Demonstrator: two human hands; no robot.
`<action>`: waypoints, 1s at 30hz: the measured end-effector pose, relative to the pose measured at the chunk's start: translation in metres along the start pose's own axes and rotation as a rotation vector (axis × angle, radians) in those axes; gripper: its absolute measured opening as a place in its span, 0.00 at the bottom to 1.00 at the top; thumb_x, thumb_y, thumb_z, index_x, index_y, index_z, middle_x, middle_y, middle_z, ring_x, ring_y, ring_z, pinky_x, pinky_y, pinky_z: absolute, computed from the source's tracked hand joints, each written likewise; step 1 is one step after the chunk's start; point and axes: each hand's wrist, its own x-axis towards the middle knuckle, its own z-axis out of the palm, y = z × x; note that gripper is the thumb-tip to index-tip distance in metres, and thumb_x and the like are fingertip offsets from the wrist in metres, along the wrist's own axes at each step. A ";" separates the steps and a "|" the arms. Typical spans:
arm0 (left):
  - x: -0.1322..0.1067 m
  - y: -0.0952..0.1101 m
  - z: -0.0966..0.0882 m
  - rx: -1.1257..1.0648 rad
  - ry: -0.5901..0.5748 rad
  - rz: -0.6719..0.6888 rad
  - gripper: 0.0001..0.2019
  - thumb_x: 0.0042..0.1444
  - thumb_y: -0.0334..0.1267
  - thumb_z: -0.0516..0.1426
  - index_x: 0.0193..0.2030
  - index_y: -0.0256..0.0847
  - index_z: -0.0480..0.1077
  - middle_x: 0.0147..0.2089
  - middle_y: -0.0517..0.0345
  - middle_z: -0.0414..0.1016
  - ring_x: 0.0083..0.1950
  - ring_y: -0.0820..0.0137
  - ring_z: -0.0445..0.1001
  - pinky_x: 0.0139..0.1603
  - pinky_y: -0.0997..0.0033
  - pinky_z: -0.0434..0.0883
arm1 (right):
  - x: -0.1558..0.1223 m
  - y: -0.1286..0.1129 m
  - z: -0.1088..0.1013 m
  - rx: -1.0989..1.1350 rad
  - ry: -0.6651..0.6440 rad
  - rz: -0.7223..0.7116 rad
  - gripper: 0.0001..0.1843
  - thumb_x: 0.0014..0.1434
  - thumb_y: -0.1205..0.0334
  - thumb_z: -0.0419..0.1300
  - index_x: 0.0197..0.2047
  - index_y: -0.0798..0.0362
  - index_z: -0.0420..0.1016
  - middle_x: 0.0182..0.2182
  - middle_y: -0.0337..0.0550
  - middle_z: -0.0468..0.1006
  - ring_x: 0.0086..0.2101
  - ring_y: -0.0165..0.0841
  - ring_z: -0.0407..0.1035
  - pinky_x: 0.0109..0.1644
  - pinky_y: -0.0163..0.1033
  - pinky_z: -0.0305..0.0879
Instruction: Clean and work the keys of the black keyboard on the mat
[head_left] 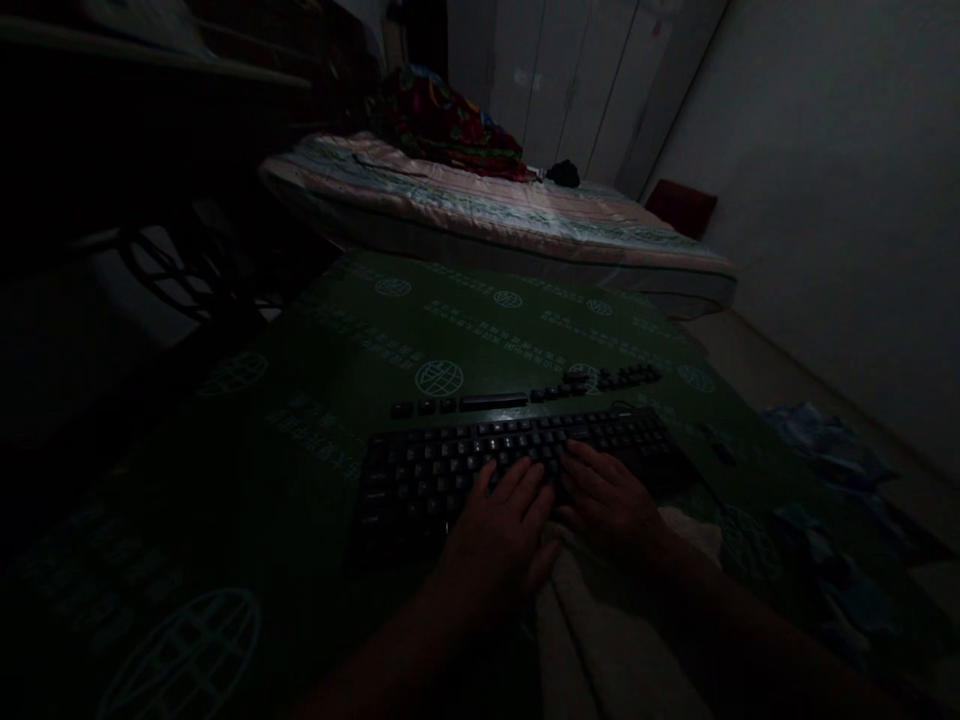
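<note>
A black keyboard (450, 465) lies on a green printed mat (315, 400) on the floor in a dim room. My left hand (502, 525) rests on the keyboard's middle keys with its fingers stretched out flat. Close beside it, my right hand (611, 495) lies on the keys further right, fingers also spread and touching the keys. Neither hand holds anything. A row of loose black keycaps (525, 395), including a long bar, sits on the mat just beyond the keyboard.
A low mattress (495, 215) with a striped sheet and a heap of colourful cloth (450, 120) lies beyond the mat. A dark red cushion (681, 207) leans on the right wall. Blue patterned cloth (825, 450) lies at right; dark furniture at left.
</note>
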 end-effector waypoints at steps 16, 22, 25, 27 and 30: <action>0.001 -0.002 0.000 0.045 0.018 0.017 0.20 0.62 0.46 0.51 0.56 0.36 0.67 0.62 0.44 0.66 0.63 0.54 0.62 0.62 0.44 0.54 | -0.006 -0.005 0.004 -0.047 0.103 0.150 0.11 0.60 0.61 0.57 0.44 0.57 0.73 0.47 0.56 0.76 0.54 0.46 0.66 0.53 0.53 0.68; 0.001 -0.003 0.000 0.041 0.033 0.018 0.20 0.62 0.46 0.51 0.56 0.36 0.66 0.62 0.44 0.66 0.63 0.55 0.62 0.62 0.45 0.54 | -0.009 -0.003 0.007 0.015 0.158 0.242 0.07 0.58 0.64 0.58 0.40 0.54 0.74 0.45 0.54 0.76 0.54 0.45 0.67 0.54 0.53 0.68; 0.001 -0.004 -0.001 0.050 0.029 0.032 0.21 0.62 0.46 0.51 0.57 0.36 0.66 0.62 0.44 0.66 0.63 0.55 0.62 0.62 0.45 0.54 | -0.009 0.001 0.007 0.046 0.221 0.317 0.06 0.58 0.66 0.57 0.40 0.53 0.74 0.44 0.53 0.76 0.52 0.44 0.67 0.53 0.53 0.70; 0.001 -0.005 0.000 0.057 0.028 0.041 0.21 0.62 0.47 0.51 0.57 0.37 0.66 0.61 0.43 0.66 0.63 0.55 0.62 0.62 0.44 0.54 | -0.008 0.004 0.008 0.061 0.248 0.368 0.07 0.59 0.66 0.56 0.40 0.52 0.74 0.43 0.51 0.76 0.51 0.43 0.68 0.52 0.53 0.70; 0.002 -0.007 0.001 0.061 0.026 0.045 0.22 0.62 0.48 0.50 0.57 0.37 0.66 0.61 0.43 0.66 0.63 0.55 0.62 0.62 0.43 0.54 | -0.008 0.008 0.009 0.065 0.281 0.412 0.09 0.60 0.66 0.54 0.41 0.52 0.75 0.41 0.50 0.77 0.49 0.42 0.69 0.53 0.54 0.70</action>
